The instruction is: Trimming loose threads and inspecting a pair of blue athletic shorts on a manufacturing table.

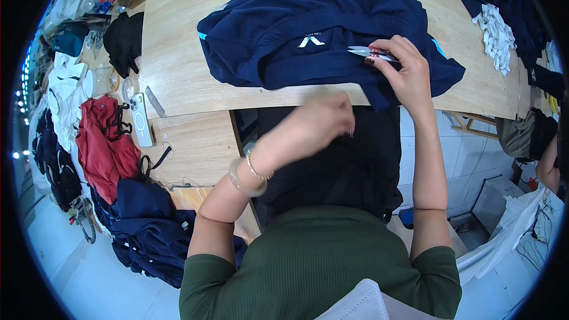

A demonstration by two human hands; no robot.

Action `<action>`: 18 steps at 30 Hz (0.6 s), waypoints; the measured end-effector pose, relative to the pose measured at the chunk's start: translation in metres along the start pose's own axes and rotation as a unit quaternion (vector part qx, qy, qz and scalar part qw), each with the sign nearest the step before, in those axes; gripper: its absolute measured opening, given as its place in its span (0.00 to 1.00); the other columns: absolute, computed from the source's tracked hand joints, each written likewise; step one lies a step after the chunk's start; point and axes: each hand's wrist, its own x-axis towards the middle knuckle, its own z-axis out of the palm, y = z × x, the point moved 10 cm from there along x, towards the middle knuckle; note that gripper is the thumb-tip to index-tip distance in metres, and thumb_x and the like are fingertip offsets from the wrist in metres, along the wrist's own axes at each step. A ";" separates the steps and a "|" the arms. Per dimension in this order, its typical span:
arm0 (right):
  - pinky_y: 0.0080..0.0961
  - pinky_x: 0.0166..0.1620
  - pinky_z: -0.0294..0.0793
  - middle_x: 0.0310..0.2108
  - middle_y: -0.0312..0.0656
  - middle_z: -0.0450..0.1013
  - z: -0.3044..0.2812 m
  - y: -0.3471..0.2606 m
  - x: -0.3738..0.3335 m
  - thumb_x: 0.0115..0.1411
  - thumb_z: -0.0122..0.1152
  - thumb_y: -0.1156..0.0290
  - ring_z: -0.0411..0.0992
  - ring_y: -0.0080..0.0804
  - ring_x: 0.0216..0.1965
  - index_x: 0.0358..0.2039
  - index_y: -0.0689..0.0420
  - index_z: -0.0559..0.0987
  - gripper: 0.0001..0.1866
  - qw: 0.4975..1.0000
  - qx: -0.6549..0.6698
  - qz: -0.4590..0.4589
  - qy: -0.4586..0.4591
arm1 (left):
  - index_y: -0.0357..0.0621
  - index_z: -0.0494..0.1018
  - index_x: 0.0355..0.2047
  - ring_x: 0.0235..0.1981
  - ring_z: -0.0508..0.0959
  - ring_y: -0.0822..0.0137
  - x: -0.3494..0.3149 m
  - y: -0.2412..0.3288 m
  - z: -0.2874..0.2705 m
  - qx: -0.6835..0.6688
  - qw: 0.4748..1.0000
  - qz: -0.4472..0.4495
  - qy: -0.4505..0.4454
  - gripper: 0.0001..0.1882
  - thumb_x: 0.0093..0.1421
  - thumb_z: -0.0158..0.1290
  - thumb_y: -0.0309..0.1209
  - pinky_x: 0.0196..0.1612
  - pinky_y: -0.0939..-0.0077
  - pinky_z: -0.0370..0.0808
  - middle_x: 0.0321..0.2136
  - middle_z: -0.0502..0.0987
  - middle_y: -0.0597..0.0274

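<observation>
A navy blue garment (237, 35) lies bunched on the wooden table, with a gathered waistband-like edge and a small white mark inside. Over its right part, my right hand (406, 68) is closed around thread snips (359, 51), whose silver blades point left above the cloth. The snips' handles are mostly covered by my fingers. Closer to my body, my left hand (325, 118) hangs in front of the table edge, over my dark lap. Motion blurs its fingers, which look bent inward. Whether anything is between them cannot be seen.
On the lower wooden surface at left rest a white phone (141, 120) and a red garment (106, 142). Navy clothes (148, 231) are heaped below. White crumpled cloth (496, 38) lies at the table's right. Another person's arm (549, 163) shows at far right.
</observation>
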 end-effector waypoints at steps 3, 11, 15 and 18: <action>0.27 0.37 0.70 0.30 0.39 0.74 -0.006 -0.002 0.004 0.52 0.68 0.73 0.71 0.36 0.34 0.37 0.58 0.81 0.11 1.000 0.024 0.014 0.011 | 0.40 0.79 0.40 0.29 0.78 0.65 -0.014 -0.010 0.013 0.009 0.996 -0.038 0.083 0.08 0.62 0.56 0.28 0.35 0.72 0.75 0.38 0.78 0.61; 0.28 0.39 0.70 0.31 0.33 0.71 0.013 -0.017 0.002 0.51 0.69 0.72 0.68 0.35 0.36 0.39 0.53 0.80 0.14 0.995 -0.085 -0.056 -0.011 | 0.41 0.74 0.53 0.18 0.69 0.80 -0.022 -0.037 -0.012 -0.156 0.907 -0.196 0.339 0.16 0.66 0.53 0.25 0.22 0.85 0.65 0.29 0.80 0.65; 0.28 0.40 0.69 0.31 0.34 0.70 0.016 -0.017 0.001 0.51 0.69 0.71 0.68 0.34 0.37 0.39 0.52 0.80 0.13 0.992 -0.106 -0.068 -0.014 | 0.42 0.72 0.58 0.18 0.70 0.73 -0.021 -0.038 -0.028 0.088 0.908 -0.200 0.359 0.22 0.62 0.56 0.25 0.25 0.78 0.69 0.26 0.78 0.58; 0.28 0.40 0.68 0.32 0.34 0.70 0.021 -0.019 0.000 0.51 0.69 0.71 0.68 0.33 0.37 0.39 0.52 0.80 0.13 0.991 -0.111 -0.071 -0.020 | 0.42 0.71 0.59 0.19 0.71 0.70 -0.023 -0.043 -0.027 0.088 0.909 -0.212 0.346 0.24 0.62 0.56 0.24 0.27 0.76 0.71 0.26 0.76 0.56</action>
